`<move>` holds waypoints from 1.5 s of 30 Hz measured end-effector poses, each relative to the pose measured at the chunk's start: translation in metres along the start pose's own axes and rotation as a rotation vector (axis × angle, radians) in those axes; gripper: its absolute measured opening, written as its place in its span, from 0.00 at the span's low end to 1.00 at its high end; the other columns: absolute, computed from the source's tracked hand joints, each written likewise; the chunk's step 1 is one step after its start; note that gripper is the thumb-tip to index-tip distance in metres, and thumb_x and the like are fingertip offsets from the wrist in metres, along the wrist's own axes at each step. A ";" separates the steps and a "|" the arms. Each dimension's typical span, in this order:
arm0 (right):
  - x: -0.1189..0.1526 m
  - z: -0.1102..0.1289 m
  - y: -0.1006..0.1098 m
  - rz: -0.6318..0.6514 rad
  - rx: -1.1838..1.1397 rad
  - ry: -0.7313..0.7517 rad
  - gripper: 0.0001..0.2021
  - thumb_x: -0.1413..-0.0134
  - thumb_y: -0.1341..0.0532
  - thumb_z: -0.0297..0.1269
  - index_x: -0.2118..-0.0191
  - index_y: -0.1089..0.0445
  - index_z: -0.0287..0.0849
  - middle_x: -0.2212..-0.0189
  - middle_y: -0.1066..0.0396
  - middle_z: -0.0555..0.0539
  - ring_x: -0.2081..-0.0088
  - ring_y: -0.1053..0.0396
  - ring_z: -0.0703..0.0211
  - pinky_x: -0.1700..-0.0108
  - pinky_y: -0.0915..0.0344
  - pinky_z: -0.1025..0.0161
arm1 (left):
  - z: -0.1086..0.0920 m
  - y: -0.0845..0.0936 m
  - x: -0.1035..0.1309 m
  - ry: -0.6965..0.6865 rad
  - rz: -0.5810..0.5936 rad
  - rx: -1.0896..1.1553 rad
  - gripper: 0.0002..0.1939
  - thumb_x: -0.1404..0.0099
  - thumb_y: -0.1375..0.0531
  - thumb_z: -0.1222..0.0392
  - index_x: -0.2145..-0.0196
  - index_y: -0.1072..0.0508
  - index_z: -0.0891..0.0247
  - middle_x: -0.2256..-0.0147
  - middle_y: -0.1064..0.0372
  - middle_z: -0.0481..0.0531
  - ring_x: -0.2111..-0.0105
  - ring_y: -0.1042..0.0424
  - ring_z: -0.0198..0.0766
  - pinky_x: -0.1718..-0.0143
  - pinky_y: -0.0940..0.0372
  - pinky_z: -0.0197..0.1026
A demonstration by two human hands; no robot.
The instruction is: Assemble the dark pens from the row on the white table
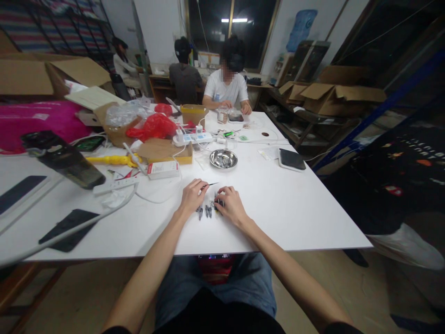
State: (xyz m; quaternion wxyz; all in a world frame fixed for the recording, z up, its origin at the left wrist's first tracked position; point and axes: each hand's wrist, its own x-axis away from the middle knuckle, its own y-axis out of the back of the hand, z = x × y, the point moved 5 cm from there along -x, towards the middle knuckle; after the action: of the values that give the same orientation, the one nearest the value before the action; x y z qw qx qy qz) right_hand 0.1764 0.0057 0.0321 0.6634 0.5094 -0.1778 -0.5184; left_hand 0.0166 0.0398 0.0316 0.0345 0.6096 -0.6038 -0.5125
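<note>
While the person sat at the near edge of the white tabletop (pixel 295 218), both hands rested on it close together, almost straight ahead of the body. Seen from the head camera (the only view there was), the left hand (pixel 192 196) was curled shut round a thin dark tool (pixel 210 184), perhaps tweezers or a probe, whose long axis ran nearly level, tip pointing right toward the other hand. The right hand (pixel 230 204) lay palm down with its fingers bent over a little cluster of small dark parts (pixel 218 202); the fingertips seemed to pinch one of them, though I could not tell for certain, so small were they.

Between the two hands a short row of those small dark pieces (pixel 205 211) lay on the tabletop, each one running roughly away from the person. They sat just beside both hands, a shade nearer the left, and the tool's tip hovered just beyond them.

Farther off, past the hands, stood a shiny metal bowl (pixel 223 158), well apart. Across the tabletop another person in a white shirt (pixel 225 88) worked with their own hands.
</note>
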 end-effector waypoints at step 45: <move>-0.032 -0.054 0.010 -0.244 -0.563 -0.007 0.05 0.44 0.37 0.37 0.66 0.26 0.42 0.70 0.29 0.48 0.65 0.35 0.57 0.59 0.37 0.61 | 0.003 -0.007 -0.005 -0.043 0.047 -0.009 0.11 0.28 0.45 0.55 0.64 0.25 0.60 0.67 0.29 0.52 0.62 0.32 0.41 0.58 0.37 0.45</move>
State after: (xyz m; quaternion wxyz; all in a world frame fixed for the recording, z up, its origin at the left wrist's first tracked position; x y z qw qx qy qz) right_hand 0.2104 0.0594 0.0275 0.7107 0.3212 0.0333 -0.6249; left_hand 0.0208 0.0473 0.0281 0.0364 0.5837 -0.6162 -0.5275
